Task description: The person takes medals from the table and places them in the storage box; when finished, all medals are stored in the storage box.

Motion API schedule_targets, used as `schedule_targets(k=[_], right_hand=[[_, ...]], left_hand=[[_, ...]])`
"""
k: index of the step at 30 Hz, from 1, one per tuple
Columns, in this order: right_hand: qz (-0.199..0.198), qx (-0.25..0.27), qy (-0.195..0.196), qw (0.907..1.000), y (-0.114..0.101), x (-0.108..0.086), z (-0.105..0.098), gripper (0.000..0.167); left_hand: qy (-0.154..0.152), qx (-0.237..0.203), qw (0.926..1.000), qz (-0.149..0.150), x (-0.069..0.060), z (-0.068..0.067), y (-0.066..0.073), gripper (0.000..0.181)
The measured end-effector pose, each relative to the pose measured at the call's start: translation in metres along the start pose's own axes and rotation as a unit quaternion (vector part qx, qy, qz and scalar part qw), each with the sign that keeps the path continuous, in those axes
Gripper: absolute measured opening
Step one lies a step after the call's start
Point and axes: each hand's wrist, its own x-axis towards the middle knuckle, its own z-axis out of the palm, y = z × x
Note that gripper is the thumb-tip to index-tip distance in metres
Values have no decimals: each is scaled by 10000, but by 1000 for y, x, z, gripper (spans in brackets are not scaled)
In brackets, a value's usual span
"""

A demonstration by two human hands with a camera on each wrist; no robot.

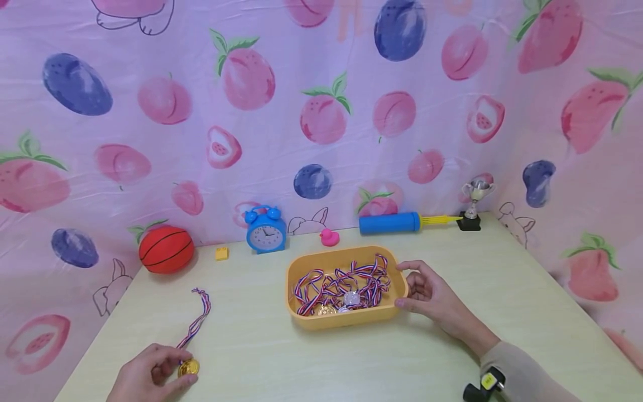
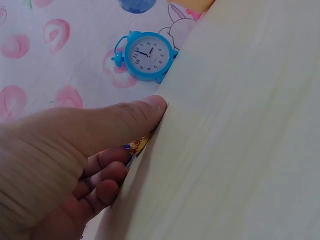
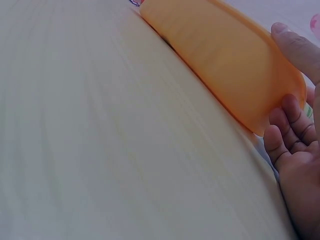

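Note:
At the table's front left, my left hand [image 1: 153,373] holds a gold medal [image 1: 188,368] by its edges between thumb and index finger. Its striped ribbon [image 1: 200,319] trails away across the tabletop. In the left wrist view the thumb hides most of the medal [image 2: 137,145]. My right hand [image 1: 436,298] grips the right end of a yellow-orange bin [image 1: 346,321], thumb at the near corner and index finger at the rim. Inside the bin lie tangled red, white and blue ribbons [image 1: 372,287] with gold and silver medals [image 1: 351,298]. The right wrist view shows curled fingers [image 3: 282,117] against the bin's side.
Along the back stand a small basketball [image 1: 166,249], a yellow block [image 1: 221,254], a blue alarm clock [image 1: 266,234], a pink duck [image 1: 329,237], a blue and yellow hand pump [image 1: 389,224] and a trophy [image 1: 473,206]. A fruit-printed cloth [image 1: 281,139] hangs behind the table.

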Motion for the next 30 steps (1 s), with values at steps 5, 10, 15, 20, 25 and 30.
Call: schedule_targets(k=[5, 10, 15, 20, 25, 30], right_hand=[[28, -25, 11, 10000, 0, -1, 1, 71], [52, -30, 21, 10000, 0, -2, 1, 71], [71, -74, 39, 9999, 1, -1, 2, 70], [37, -80, 20, 10000, 1, 0, 2, 69], [-14, -43, -1, 10000, 0, -1, 0, 71], [-70, -42, -25, 10000, -1, -2, 0, 71]], left_hand=[[104, -176, 9998, 4, -2, 0, 3, 50], [178, -166, 9995, 196, -4, -3, 3, 48], [350, -226, 9977, 539, -7, -3, 2, 46], [446, -695, 9945, 646, -9, -1, 3, 47], [647, -944, 9896, 873, -12, 1, 12, 48], [1004, -848, 9822, 1339, -14, -1, 19, 49]])
